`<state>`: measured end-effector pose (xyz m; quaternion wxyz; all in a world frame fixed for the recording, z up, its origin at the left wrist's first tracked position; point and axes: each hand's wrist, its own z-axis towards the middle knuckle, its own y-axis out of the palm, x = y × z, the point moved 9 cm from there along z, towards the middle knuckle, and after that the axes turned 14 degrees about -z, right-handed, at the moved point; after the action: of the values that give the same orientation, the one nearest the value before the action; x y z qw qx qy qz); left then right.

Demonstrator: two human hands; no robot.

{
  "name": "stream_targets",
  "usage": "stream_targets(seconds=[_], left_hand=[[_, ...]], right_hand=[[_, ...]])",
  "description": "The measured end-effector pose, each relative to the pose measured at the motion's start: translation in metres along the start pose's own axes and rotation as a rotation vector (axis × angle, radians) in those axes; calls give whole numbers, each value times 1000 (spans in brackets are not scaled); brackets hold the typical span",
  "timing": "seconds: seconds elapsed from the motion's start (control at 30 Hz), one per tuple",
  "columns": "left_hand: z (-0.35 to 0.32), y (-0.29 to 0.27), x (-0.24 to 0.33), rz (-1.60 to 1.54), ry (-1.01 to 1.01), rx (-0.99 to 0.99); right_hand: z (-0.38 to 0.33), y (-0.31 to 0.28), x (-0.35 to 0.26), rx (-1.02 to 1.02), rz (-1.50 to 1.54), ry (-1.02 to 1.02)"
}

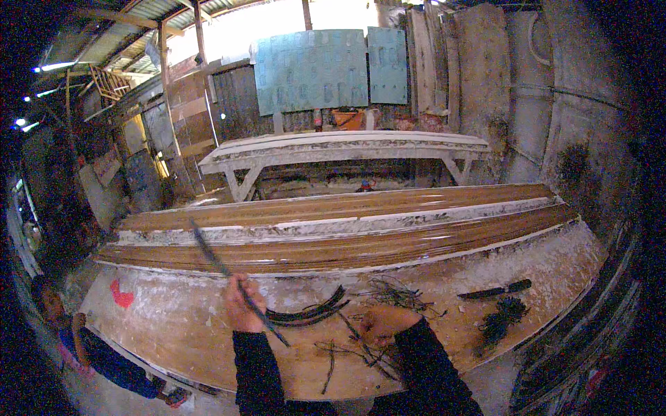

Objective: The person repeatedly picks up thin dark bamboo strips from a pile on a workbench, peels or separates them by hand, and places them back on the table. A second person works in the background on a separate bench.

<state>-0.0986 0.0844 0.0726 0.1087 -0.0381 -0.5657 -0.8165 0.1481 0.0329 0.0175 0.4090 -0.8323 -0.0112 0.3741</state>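
My left hand is closed around a long, thin, dark strip, which slants from upper left to lower right above the worktable. A bundle of curved black strips lies just right of that hand. My right hand is low over the table with its fingers curled together; what they grip is hard to make out. Loose short dark strips lie beneath and beside it. Behind it spreads a tangle of thin dark strands.
Right on the table are a black-handled knife and a dark bushy bundle; left lies a red scrap. Long brown panels with white edges run across the back. Beyond stands a white bench. A person is at the left.
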Motion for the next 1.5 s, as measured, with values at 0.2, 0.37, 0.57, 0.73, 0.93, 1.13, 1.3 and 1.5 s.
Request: stream_targets(seconds=[0.2, 0.37, 0.57, 0.73, 0.93, 1.13, 1.3, 1.5], left_hand=[[-16, 3, -75, 755, -177, 147], [-35, 29, -129, 912, -451, -119], [-39, 31, -132, 821, -445, -116], [-37, 26, -131, 920, -426, -150], [-37, 33, -129, 931, -362, -181], [-37, 32, -128, 1019, -323, -171], [-40, 30, -130, 1139, -373, -193], [-37, 43, -128, 1247, -192, -333]], right_hand=[[-7, -34, -9, 310, 18, 10], [-12, -52, -24, 524, 506, -174], [-10, -52, -23, 555, 496, -193], [-5, -47, -18, 542, 537, -186], [-8, -49, -24, 564, 572, -224], [-10, -52, -25, 662, 442, -173], [-10, -51, -22, 742, 425, -172], [-11, -54, -20, 818, 282, -109]])
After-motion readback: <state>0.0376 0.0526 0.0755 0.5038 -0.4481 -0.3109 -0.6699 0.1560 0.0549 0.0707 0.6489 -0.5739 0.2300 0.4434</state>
